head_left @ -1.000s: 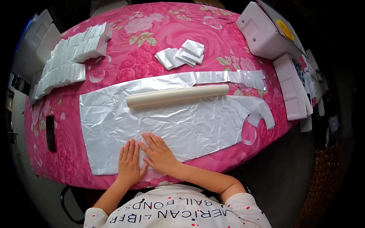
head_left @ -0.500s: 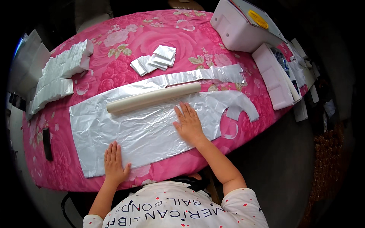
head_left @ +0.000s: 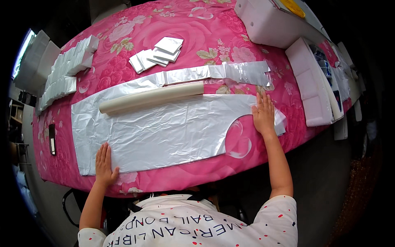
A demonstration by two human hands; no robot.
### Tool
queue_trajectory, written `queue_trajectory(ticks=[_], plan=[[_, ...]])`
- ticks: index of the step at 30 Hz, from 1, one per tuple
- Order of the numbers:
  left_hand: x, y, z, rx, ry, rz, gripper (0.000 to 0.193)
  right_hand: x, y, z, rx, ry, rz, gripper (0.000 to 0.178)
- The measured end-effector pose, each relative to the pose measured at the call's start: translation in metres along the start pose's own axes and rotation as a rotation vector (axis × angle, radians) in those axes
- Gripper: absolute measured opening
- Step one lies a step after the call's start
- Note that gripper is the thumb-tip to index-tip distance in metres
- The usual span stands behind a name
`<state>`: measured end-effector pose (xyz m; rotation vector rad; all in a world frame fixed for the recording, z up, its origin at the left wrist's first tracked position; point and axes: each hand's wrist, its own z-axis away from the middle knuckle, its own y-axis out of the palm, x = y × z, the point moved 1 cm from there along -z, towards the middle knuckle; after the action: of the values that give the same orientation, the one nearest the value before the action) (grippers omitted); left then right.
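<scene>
A large silvery-white plastic sheet (head_left: 164, 136), shaped like a carrier bag with two handle strips, lies flat and creased on the table. Across its far part rests a beige tube or roller (head_left: 152, 98). My left hand (head_left: 105, 165) is flat on the sheet's near edge, toward its left corner, fingers stretched out. My right hand (head_left: 263, 114) lies with fingers extended on the near handle strip at the right, hiding part of it. The far strip (head_left: 242, 73) stretches out to the right beyond the tube. Neither hand grips anything.
Several folded silvery packets (head_left: 160, 53) lie beyond the sheet. Rows of similar white packets (head_left: 68, 72) stand at the far left. A small black object (head_left: 52, 140) lies left. White foam boxes (head_left: 308, 86) stand on the right. A pink floral cloth (head_left: 164, 24) covers the table.
My right hand has moved from the sheet's middle rightward onto the near handle strip, whose curled end now lies differently. My left hand stays by the near left edge. The view has shifted slightly.
</scene>
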<state>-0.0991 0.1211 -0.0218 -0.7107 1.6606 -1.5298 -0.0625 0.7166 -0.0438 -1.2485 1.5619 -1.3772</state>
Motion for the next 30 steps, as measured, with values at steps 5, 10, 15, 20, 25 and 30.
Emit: queue_trajectory(ticks=[5, 10, 15, 20, 25, 30], plan=[[-0.006, -0.006, 0.001, -0.003, -0.027, 0.028, 0.074, -0.013, 0.005, 0.0, -0.04, -0.011, 0.007, 0.055], [-0.006, -0.009, -0.002, -0.038, -0.003, 0.032, 0.074, -0.003, -0.004, 0.002, -0.177, 0.033, 0.065, 0.058], [-0.002, -0.002, 0.001, -0.08, 0.01, 0.043, 0.074, 0.087, -0.087, 0.041, -0.307, -0.196, -0.184, 0.053], [0.005, 0.004, 0.011, -0.157, 0.037, 0.023, 0.071, 0.215, -0.245, 0.131, -0.472, -0.63, -0.404, 0.032], [0.003, 0.008, 0.009, -0.201, 0.042, 0.049, 0.07, 0.252, -0.324, 0.198, -0.704, -0.897, -0.346, 0.027], [0.006, 0.009, 0.006, -0.204, 0.049, 0.042, 0.07, 0.259, -0.336, 0.203, -0.894, -1.004, -0.293, 0.022]])
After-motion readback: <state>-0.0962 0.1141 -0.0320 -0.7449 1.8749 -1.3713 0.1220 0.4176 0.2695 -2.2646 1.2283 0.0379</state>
